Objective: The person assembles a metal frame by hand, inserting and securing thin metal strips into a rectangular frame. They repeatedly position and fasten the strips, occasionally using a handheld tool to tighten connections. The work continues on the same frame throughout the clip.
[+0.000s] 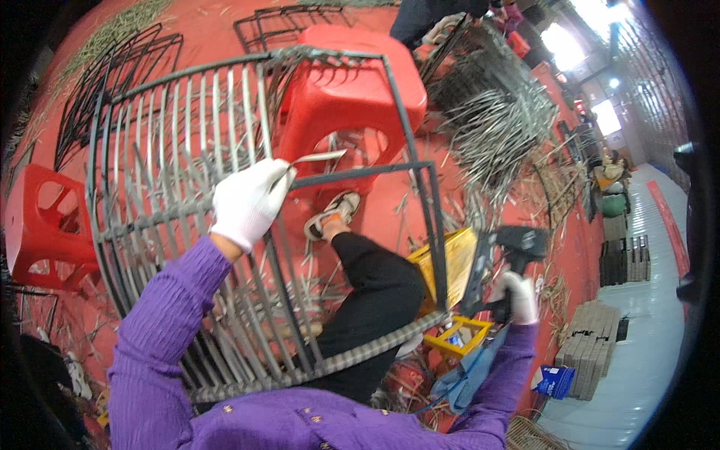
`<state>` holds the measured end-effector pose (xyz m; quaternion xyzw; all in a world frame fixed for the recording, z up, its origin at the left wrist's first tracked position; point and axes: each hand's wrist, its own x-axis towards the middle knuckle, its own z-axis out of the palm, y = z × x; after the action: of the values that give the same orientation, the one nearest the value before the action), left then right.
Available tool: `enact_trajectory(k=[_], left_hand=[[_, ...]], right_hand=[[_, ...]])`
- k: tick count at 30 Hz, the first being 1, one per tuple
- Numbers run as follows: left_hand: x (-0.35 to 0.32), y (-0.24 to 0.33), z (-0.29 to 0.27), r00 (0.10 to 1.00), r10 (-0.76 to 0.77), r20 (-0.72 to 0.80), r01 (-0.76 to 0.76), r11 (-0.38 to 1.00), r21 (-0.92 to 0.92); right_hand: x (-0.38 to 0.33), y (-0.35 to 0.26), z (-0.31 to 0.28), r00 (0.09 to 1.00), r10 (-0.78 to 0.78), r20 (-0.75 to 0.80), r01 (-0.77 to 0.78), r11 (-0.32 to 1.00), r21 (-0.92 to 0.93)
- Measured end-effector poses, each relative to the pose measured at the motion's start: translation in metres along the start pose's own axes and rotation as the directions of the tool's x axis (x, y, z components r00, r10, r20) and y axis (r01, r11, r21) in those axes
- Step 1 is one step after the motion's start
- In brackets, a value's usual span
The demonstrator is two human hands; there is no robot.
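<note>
Head view showed, at the far left, a red stool (21, 225) on the red floor (217, 30), just beside the left edge of a black frame (360, 174). This frame was filled with many long grey slats (217, 112), and it was tilted in front of the person, partly over the black trousers (375, 289). The left hand (251, 199), in a white glove, was at the middle of the frame, near its black crossbar. Its thumb and fingers were pressed together, without visible gap, and they had hold of a thin pale strip (324, 157), which pointed to the right. Behind the upper right corner of the frame there was a second red stool (360, 82). Next to the frame's right edge was a yellow container (463, 259), partly hidden. Farther back, on the floor, lay a big pile of grey strips (499, 139). The right hand (517, 296), also gloved and somewhat blurred, had its fingers curled around the handle of a black tool (523, 241), near the lower right corner of the frame; I cannot tell whether tool and frame were touching.
</note>
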<state>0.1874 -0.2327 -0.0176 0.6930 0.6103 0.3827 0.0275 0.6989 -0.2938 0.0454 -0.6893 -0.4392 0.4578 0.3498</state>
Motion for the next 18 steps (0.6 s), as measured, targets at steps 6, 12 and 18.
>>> enact_trajectory(k=[6,12,18], left_hand=[[-0.002,-0.001,0.001,0.999,-0.031,-0.010,0.031,0.999,-0.022],[0.006,0.000,-0.001,0.983,-0.137,0.120,0.134,0.990,0.036],[0.004,-0.001,0.003,0.976,-0.176,0.126,0.169,0.983,0.068]], right_hand=[[-0.038,-0.135,0.139,0.952,-0.075,0.296,0.083,0.996,-0.016],[-0.018,-0.160,0.241,0.775,-0.078,0.628,0.228,0.960,-0.161],[-0.025,-0.181,0.266,0.816,0.026,0.577,0.225,0.905,-0.360]])
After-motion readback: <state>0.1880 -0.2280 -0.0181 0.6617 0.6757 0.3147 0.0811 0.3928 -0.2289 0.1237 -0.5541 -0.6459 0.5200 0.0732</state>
